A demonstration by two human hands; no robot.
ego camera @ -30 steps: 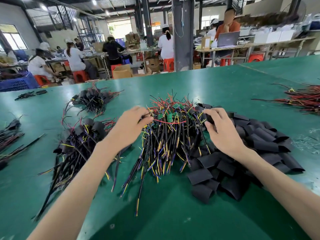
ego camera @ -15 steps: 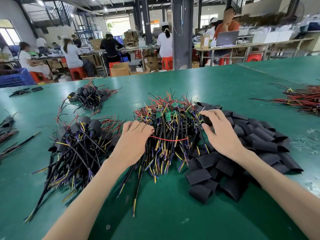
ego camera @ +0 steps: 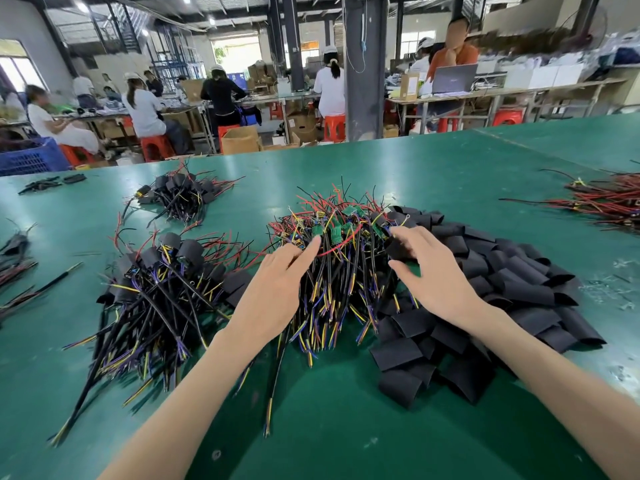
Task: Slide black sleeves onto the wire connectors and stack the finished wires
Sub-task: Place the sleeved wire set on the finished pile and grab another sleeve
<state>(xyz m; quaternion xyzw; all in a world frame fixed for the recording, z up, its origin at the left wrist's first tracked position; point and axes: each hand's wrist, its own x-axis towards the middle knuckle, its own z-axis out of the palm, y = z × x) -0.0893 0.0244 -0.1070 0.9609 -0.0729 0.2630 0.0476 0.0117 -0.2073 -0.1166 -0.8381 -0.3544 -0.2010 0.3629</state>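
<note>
L hand (ego camera: 273, 292) loose, index finger out, its tip touching the centre pile of bare wires (ego camera: 341, 271) on the green table (ego camera: 346, 427). R hand (ego camera: 436, 282) pinches one black sleeve (ego camera: 394, 249) between thumb and fingers at the pile's right edge, beside the heap of sleeves (ego camera: 512, 275). Wires run near-far, board ends far. Finished stack (ego camera: 156, 289) lies left.

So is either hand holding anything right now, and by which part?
Right hand pinches one black sleeve by one end, between thumb and fingertips. Left hand holds nothing, reaching open into the wire pile.
</note>
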